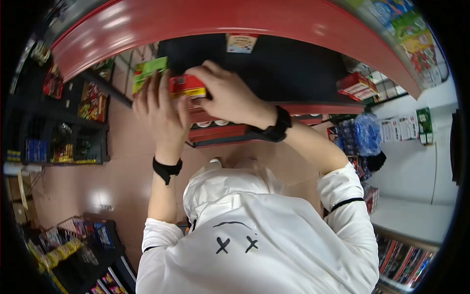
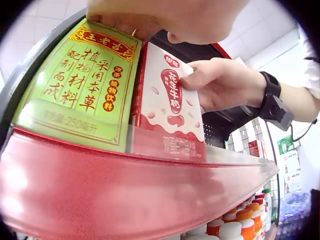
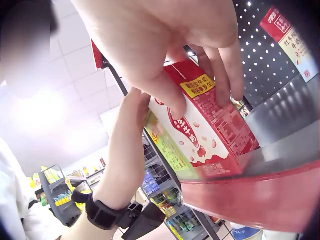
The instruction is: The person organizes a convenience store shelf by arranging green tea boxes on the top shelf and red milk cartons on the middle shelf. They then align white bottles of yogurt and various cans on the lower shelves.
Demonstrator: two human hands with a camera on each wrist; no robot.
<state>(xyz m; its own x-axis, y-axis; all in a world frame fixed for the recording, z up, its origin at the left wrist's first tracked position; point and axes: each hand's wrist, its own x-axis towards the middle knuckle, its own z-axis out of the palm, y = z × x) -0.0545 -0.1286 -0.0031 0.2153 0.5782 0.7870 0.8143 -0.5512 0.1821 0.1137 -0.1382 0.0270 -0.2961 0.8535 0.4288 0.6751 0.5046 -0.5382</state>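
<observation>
A red and white peanut milk carton [image 2: 167, 102] stands upright at the shelf's front, against its clear lip. My right hand [image 1: 232, 95] grips it near the top, thumb on the white front and fingers on the red side [image 3: 220, 112]. Just left of it stands a green herbal tea drink carton [image 2: 75, 87], its front facing out. My left hand [image 1: 164, 115] lies over that green carton, fingers stretched across its top and thumb apart beside the red carton.
The dark shelf [image 1: 293, 68] has a red front edge [image 3: 250, 205]. Another small carton [image 1: 241, 43] stands farther back, and red boxes [image 1: 357, 85] stand at the right end. A red panel [image 1: 220, 17] overhangs the shelf. Capped bottles [image 2: 245, 225] stand below.
</observation>
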